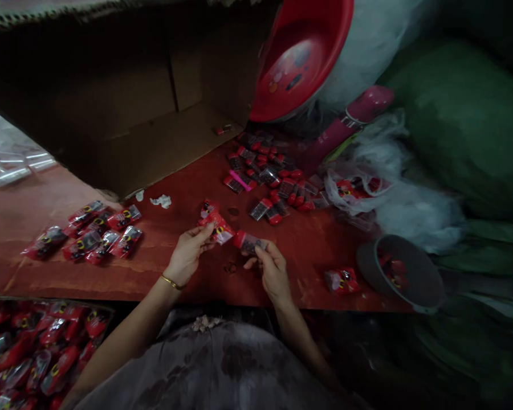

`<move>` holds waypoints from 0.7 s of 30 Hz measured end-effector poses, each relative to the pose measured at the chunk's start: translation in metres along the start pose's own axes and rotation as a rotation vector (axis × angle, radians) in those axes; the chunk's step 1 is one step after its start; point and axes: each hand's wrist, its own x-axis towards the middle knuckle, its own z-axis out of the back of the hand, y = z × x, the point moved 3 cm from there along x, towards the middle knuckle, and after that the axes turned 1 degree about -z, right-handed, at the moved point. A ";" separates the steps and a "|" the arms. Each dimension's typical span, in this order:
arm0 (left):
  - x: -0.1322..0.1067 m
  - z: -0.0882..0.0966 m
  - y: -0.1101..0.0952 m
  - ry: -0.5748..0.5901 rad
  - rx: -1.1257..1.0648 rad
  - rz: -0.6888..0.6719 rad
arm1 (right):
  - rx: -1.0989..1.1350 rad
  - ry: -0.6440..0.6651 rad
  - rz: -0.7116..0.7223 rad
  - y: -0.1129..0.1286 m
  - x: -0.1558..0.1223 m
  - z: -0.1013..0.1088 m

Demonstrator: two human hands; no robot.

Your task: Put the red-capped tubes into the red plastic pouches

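My left hand [190,251], with a gold bangle at the wrist, pinches a small red printed packet [219,228] just above the red table [68,267]. My right hand [272,267] pinches a small red-capped clear item [248,244], its red end close to the packet's mouth. Beyond my hands lies a heap of the same loose red-and-clear items [268,176]. Finished packets [89,230] sit in a cluster at the left of the table.
A big open cardboard box [123,102] stands at the back left. A red basin [301,57] leans at the back, a grey bowl [399,273] sits at the right edge, a lone packet [342,280] beside it. A bin of packets [34,353] is lower left.
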 end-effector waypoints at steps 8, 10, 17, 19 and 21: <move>-0.004 -0.006 0.002 0.013 0.048 0.009 | 0.042 0.012 0.094 0.012 -0.023 -0.003; -0.006 -0.008 0.003 0.023 0.068 0.021 | 0.028 0.006 0.101 0.012 -0.026 -0.004; -0.008 -0.007 0.001 0.012 0.146 -0.066 | 0.098 -0.056 0.050 0.008 -0.023 -0.006; -0.007 -0.007 0.002 0.021 0.153 -0.119 | 0.143 -0.040 -0.006 0.009 -0.022 -0.008; -0.007 -0.007 0.003 0.026 0.146 -0.176 | 0.197 -0.015 -0.089 0.009 -0.021 -0.012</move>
